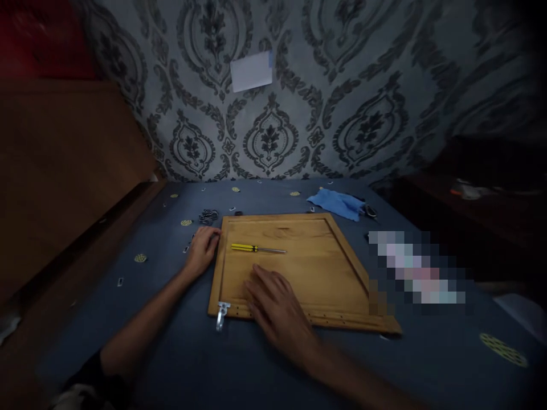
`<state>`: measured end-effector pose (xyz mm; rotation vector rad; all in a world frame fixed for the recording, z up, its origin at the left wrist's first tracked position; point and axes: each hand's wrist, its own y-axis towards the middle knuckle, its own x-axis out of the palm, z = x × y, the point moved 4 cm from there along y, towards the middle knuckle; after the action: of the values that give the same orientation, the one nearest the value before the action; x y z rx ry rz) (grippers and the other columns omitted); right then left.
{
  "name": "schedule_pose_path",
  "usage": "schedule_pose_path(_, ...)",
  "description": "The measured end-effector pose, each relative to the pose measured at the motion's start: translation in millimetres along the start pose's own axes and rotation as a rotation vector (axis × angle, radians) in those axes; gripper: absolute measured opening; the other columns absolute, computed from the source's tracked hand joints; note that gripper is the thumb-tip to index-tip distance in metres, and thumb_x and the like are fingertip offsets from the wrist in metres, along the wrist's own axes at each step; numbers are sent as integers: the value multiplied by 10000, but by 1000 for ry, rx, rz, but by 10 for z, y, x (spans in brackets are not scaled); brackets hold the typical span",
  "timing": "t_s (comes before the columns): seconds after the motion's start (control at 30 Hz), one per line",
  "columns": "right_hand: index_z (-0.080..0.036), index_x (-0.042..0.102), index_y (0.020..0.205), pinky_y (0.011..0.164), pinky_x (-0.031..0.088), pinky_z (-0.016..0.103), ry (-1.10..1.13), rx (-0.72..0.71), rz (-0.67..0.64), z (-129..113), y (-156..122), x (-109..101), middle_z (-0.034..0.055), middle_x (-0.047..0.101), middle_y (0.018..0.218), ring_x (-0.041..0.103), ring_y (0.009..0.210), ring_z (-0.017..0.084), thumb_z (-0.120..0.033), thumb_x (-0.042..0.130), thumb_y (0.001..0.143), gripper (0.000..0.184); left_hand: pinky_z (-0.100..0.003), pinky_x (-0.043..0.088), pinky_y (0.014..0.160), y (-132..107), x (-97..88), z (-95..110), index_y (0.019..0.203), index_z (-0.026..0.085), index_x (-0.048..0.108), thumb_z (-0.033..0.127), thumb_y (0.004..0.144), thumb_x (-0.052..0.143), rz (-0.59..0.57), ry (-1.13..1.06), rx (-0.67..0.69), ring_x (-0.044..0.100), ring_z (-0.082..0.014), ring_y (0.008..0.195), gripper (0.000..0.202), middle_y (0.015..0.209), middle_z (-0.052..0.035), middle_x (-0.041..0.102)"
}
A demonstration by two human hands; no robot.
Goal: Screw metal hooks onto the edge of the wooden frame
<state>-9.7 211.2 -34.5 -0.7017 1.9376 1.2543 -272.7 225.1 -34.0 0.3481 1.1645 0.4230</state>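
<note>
A wooden cabinet door panel point(316, 267) lies flat on a blue cloth-covered table. A yellow-handled screwdriver point(256, 248) rests on the panel near its far left. A metal hinge point(221, 313) sticks out from the panel's near left corner. My left hand point(201, 249) rests on the table against the panel's left edge, fingers curled loosely with nothing in them. My right hand point(273, 304) lies flat on the panel near its front edge, fingers stretched out, holding nothing.
A blue rag point(337, 203) lies beyond the panel's far right corner, with scissors point(370, 211) beside it. Small metal fittings point(208, 216) and round yellow patches dot the cloth. A wooden board point(64, 171) leans at the left. Patterned wallpaper stands behind.
</note>
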Motion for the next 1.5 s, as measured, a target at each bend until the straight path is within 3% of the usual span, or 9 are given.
schedule_pose_path(0.23, -141, 628, 1210, 978, 537, 568, -25, -53, 9, -16, 13, -13, 220, 612, 1344, 602, 1230, 325, -188, 480, 968, 288, -445, 556, 935, 183, -348, -592, 1199, 151, 594, 386, 947, 591, 86, 190, -187, 626, -218, 1079, 344, 1209, -99, 621)
schedule_pose_path(0.53, -148, 640, 1132, 990, 519, 578, 23, -50, 19, -34, 31, -29, 197, 646, 1294, 619, 1193, 315, -139, 492, 948, 236, -451, 553, 944, 381, -300, -832, 1198, 152, 597, 382, 943, 599, -47, 303, -121, 622, -222, 1093, 343, 1218, -100, 619)
schedule_pose_path(0.83, -168, 656, 1101, 1008, 503, 577, 38, -30, -18, -26, 43, -28, 178, 647, 1297, 614, 1200, 304, -141, 486, 951, 228, -435, 562, 922, 370, -260, -824, 1190, 150, 598, 381, 946, 595, -51, 303, -70, 631, -213, 1064, 336, 1196, -96, 626)
schedule_pose_path(1.1, -162, 661, 1102, 1002, 506, 569, 48, -37, -2, -15, 34, -41, 187, 640, 1305, 613, 1194, 304, -152, 491, 960, 222, -428, 562, 918, 317, -428, -746, 1162, 148, 607, 384, 951, 585, 2, 230, -92, 633, -205, 1047, 317, 1169, -91, 634)
schedule_pose_path(1.3, -171, 665, 1096, 1027, 489, 550, 58, -14, -42, -18, 39, -38, 177, 645, 1302, 596, 1232, 296, -170, 491, 970, 214, -382, 580, 847, 187, -385, -598, 1141, 141, 610, 386, 955, 581, -142, 156, -111, 647, -178, 958, 308, 1103, -79, 648)
schedule_pose_path(1.5, -170, 667, 1087, 1033, 476, 555, 65, -14, -34, -25, 31, -40, 185, 636, 1305, 592, 1228, 295, -169, 484, 972, 216, -394, 573, 867, 59, -350, -474, 1120, 141, 619, 392, 947, 592, -254, 129, -94, 645, -182, 972, 306, 1099, -78, 651)
